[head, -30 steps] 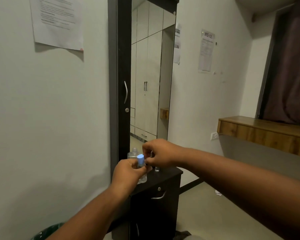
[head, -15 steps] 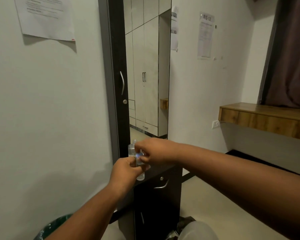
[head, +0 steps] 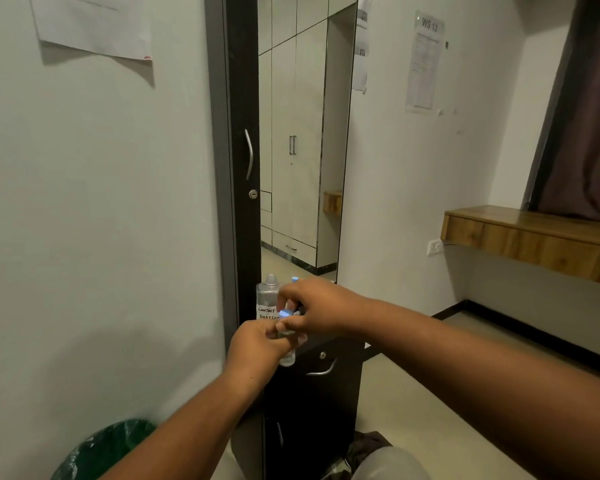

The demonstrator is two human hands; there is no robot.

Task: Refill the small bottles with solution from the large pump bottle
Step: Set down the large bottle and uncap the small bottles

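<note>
You see a small clear bottle [head: 287, 355] held upright at the centre of your view, its light blue cap [head: 285, 312] at its top. At its 11 o'clock, just behind, stands a larger clear bottle [head: 267, 299], upright, with a handwritten "CONTACT SOLUTION" label.

Clear glossy plastic bottle [head: 267, 299]; dark matt cabinet [head: 329, 393]; wood-grain shelf [head: 534, 237].

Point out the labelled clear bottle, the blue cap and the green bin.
labelled clear bottle [head: 267, 299]: head view, on its clear body above the label.
blue cap [head: 285, 312]: head view, on its lit side.
green bin [head: 108, 448]: head view, on its liner.
</note>
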